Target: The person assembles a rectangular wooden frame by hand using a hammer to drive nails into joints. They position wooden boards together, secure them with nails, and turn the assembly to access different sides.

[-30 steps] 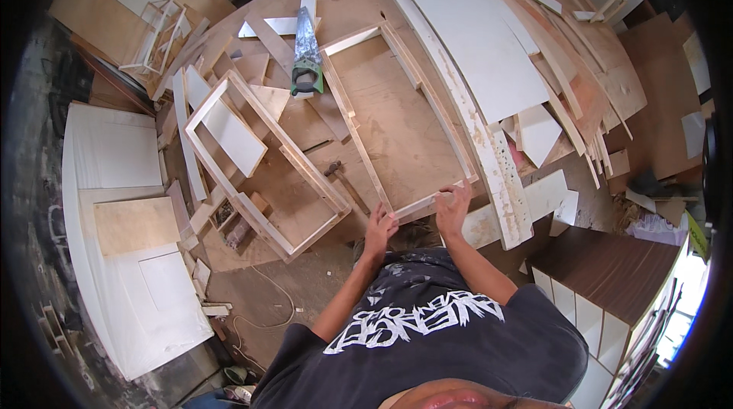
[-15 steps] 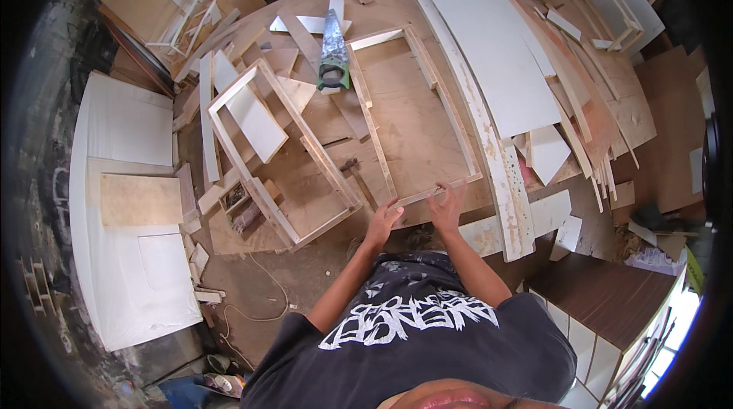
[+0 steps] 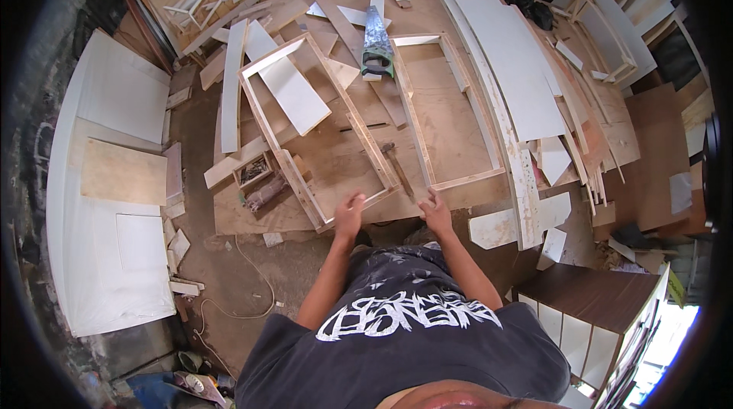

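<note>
Two rectangular wooden frames lie side by side on a plywood worktable. My left hand [image 3: 350,214] is at the near rail of the left wooden frame [image 3: 372,151], its fingers curled over the wood. My right hand [image 3: 437,214] hovers at the table's near edge, fingers apart and holding nothing, close to the near left corner of the right wooden frame [image 3: 466,178]. Between the two frames lies a hammer [image 3: 402,170], its handle pointing toward my right hand. Beyond it, a handsaw [image 3: 376,43] with a green and black handle rests on offcuts.
Inside the left frame lies a white board [image 3: 294,96]. A small box of nails [image 3: 253,171] stands to its left. Long white panels [image 3: 508,66] and strips cover the table's right side. White cabinet panels [image 3: 114,233] stand at left, a brown-topped cabinet [image 3: 588,294] at lower right. A cord [image 3: 246,316] trails across the floor.
My left hand has moved from the right frame's near rail to the left frame's. My right hand has let go of the right frame and drawn back. The whole view has shifted.
</note>
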### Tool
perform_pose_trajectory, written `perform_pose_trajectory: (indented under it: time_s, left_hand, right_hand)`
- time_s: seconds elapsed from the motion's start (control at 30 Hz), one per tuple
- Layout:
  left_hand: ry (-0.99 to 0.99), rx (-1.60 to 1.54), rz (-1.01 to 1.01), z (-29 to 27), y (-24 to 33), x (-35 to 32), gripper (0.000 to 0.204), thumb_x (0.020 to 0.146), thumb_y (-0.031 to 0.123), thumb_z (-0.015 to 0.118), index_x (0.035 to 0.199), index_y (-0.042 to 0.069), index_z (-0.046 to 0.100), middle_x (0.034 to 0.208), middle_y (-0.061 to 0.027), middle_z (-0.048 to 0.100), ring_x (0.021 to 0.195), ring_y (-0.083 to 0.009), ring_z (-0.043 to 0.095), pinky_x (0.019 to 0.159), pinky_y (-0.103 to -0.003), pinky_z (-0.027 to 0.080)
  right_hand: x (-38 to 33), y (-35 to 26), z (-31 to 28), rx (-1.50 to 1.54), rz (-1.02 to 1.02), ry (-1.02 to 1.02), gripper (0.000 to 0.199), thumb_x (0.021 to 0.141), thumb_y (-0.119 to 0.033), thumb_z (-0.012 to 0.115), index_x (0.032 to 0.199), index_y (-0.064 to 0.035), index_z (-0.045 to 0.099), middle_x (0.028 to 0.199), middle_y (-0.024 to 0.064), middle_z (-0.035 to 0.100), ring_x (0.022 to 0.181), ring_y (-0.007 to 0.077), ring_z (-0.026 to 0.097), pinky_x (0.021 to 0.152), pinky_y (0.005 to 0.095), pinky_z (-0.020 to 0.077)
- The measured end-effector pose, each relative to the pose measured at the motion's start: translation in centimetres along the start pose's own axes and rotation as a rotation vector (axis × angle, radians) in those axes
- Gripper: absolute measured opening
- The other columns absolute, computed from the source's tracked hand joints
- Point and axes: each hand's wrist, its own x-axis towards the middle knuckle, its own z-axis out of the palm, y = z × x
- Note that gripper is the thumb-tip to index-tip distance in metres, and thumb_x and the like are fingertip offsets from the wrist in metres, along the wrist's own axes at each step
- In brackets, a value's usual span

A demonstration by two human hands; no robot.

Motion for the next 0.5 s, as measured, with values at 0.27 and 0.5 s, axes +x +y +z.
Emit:
perform_pose_trajectory:
  time_s: [0.27,0.5]
  left_hand:
    - [0.515,0.207,-0.018,-10.2,-3.7,2.1,0.04,0.09,0.023,0.074,0.123,0.0,0.066,0.112,-0.015,0.067,0.097,-0.025,0.067,0.089,-0.038,0.053]
    - [0.565,0.301,0.009,-12.4,-4.0,8.1,0.056,0.087,0.029,0.078,0.131,0.001,0.058,0.122,-0.0162,0.06,0.102,-0.0285,0.063,0.093,-0.04,0.049]
  right_hand:
    - [-2.0,-3.6,4.0,-0.326,-0.32,-0.082,0.051,0.091,-0.02,0.072,0.138,-0.0044,0.057,0.118,0.0169,0.071,0.099,0.0249,0.072,0.083,0.0357,0.0588]
    - [2.8,-7.9,9.2,-0.677,-0.491,0.048,0.059,0.086,-0.03,0.073,0.136,-0.0024,0.056,0.125,0.0201,0.065,0.112,0.0381,0.064,0.098,0.0454,0.0506]
